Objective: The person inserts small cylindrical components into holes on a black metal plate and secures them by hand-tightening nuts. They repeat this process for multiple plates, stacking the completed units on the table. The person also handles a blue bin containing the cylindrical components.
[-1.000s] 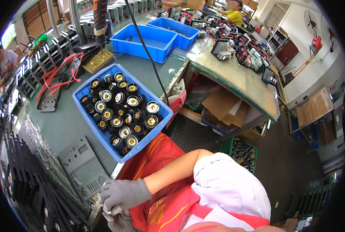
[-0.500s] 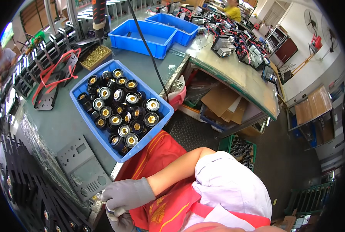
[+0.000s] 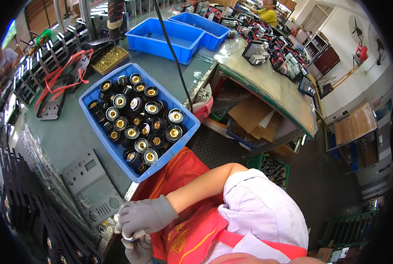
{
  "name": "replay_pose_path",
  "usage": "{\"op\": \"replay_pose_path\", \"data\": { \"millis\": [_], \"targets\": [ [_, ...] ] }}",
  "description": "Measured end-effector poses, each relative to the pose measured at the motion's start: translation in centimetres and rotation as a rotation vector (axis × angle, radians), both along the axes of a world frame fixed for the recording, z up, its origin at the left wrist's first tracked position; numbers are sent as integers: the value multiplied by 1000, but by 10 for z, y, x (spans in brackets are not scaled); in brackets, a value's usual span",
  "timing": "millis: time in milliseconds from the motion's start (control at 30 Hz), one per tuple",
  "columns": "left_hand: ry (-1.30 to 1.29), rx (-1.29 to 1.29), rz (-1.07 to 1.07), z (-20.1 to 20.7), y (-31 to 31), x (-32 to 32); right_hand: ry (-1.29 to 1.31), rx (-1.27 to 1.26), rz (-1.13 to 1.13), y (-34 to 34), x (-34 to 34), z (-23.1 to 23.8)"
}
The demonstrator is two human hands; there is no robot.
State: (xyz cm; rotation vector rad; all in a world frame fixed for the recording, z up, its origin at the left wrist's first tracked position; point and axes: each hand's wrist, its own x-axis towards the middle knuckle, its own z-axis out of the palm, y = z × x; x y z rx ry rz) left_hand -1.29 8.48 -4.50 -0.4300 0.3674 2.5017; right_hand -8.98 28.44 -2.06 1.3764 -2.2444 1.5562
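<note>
Piece (image 3: pixel 127 238), silver-rimmed, beside the near edge of the bench (image 3: pixel 49 143); bench grey-green, bare strip between tub (image 3: pixel 103 148) and plate (image 3: pixel 83 181), wider open room left of the tub. Tub blue, near side at the bench edge; plate grey, flat, one end near the hands. Right hand (image 3: pixel 146 215) gloved, closed on the piece, mostly covering it; left hand (image 3: pixel 139 252) partly hidden below, hold impossible to tell; knobs (image 3: pixel 135 104) black, heaped in tub, lower ones hidden.

By the counter (image 3: pixel 60 141), two grey-gloved hands (image 3: pixel 146 215) meet around a small silvery part (image 3: pixel 127 238). A grey plate (image 3: pixel 85 177) lies left; beyond, a blue bin (image 3: pixel 172 157) holds black, brass-centred cylinders (image 3: pixel 151 108), two blue trays (image 3: pixel 144 46) farther off.
</note>
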Motion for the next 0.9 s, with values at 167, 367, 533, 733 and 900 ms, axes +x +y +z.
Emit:
{"op": "replay_pose_path", "data": {
  "millis": [167,367,533,733,900],
  "targets": [
    [196,-253,61,-23,-4,1,-109,154,-120,8,10,27],
    [246,-163,35,-28,-9,2,206,29,-199,-7,8,1],
    [52,-15,-1,-3,1,2,265,13,-103,1,0,1],
    [261,-4,27,-65,-17,6,130,135,-132,-8,9,-6],
    [208,-40,152,-80,-20,23,201,71,-163,-23,14,-28]
  ]
}}
